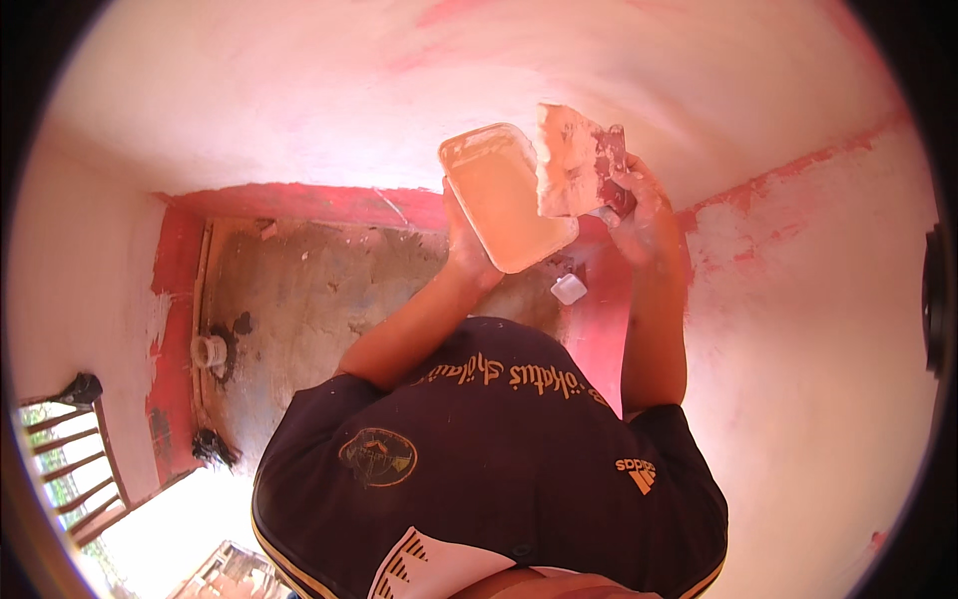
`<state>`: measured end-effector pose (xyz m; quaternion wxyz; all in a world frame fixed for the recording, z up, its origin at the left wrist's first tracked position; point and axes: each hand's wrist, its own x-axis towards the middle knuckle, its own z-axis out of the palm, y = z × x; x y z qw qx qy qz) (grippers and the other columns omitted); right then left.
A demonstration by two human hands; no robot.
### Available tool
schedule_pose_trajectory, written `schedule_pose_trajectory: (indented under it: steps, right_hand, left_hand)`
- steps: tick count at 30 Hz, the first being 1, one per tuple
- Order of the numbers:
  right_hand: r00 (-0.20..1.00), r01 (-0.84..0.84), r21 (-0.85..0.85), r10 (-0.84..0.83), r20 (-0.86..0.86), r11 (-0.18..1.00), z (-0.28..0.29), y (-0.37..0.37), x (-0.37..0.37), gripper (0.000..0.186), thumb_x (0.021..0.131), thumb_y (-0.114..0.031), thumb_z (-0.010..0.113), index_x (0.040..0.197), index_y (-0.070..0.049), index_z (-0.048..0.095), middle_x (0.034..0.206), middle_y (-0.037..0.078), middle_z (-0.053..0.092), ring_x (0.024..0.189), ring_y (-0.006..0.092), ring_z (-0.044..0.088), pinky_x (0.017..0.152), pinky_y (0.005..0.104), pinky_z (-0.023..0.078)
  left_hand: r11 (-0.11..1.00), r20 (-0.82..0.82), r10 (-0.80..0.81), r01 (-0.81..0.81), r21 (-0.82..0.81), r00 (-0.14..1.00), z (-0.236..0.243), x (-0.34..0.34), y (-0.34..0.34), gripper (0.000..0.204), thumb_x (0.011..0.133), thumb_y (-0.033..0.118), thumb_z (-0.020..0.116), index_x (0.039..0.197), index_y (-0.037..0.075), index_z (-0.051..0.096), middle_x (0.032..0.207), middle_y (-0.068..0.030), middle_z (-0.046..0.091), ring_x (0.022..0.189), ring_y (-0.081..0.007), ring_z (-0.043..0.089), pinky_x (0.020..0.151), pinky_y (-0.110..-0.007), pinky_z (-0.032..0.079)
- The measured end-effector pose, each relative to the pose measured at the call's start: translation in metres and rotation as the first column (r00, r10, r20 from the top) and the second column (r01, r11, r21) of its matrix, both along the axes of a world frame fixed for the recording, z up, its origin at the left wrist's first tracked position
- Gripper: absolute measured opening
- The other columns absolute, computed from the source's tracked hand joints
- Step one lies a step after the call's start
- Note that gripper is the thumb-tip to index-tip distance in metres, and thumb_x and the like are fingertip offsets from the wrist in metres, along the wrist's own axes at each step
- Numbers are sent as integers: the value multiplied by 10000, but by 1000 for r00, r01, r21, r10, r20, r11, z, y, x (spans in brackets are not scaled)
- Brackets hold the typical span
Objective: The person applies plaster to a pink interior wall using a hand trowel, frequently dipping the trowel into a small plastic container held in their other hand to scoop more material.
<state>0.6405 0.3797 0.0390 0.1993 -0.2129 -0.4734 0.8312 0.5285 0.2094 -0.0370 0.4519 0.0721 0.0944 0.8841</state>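
My left hand (466, 238) is wrapped round the side of a rectangular pale plastic tub (481, 143). The tub is tilted, and its inside looks coated with a pale paste; how deep it is I cannot tell. Just right of it, my right hand (642, 208) grips a wide putty knife (574, 160) by its dark red handle. Pale filler smears cover most of the blade and part of the handle. The blade's left edge stands over or against the tub's right rim; whether they touch is unclear.
A pale wall (329, 110) with reddish streaks rises ahead, with a red band (299, 203) along its foot. On the brown floor (309, 280) are a small white container (569, 290) and a white round object (210, 351). A barred window (75, 464) is at lower left.
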Motion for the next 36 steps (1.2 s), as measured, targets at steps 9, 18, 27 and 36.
schedule_pose_trajectory:
  steps: [9, 18, 27, 36]
  right_hand:
    - [965, 259, 324, -227, -134, 910, 22, 57, 132, 309, 964, -9, 560, 1265, -54, 505, 1040, 87, 678, 910, 151, 659, 769, 319, 549]
    - [935, 348, 394, -284, -214, 851, 64, 57, 166, 340, 995, 41, 515, 1335, 33, 515, 1213, 96, 667, 1077, 165, 649, 919, 332, 536]
    - [886, 463, 435, -419, -200, 772, 49, 63, 195, 341, 956, -38, 628, 1289, 23, 586, 1038, 63, 701, 890, 97, 627, 763, 238, 493]
    - [955, 250, 74, -233, -185, 965, 83, 52, 240, 332, 877, 44, 649, 1196, 10, 560, 1032, 102, 658, 906, 211, 671, 736, 331, 559]
  left_hand:
    - [995, -101, 12, -21, -93, 995, 31, 122, 83, 541, 1036, 556, 399, 1357, 136, 514, 1278, -43, 584, 1143, -221, 613, 892, -441, 572]
    - [999, -64, -3, 1, -34, 998, 63, 150, 97, 519, 1048, 551, 378, 1337, 148, 534, 1222, -23, 618, 1131, -213, 620, 971, -424, 530]
    - [974, -382, 203, -227, -20, 902, 101, 168, 102, 256, 1012, 191, 572, 1243, 82, 557, 1114, -34, 619, 988, -148, 631, 810, -333, 568]
    - [994, -320, 84, -102, -39, 944, 123, 209, 92, 530, 1030, 544, 389, 1318, 119, 521, 1201, -49, 598, 1109, -239, 636, 946, -477, 557]
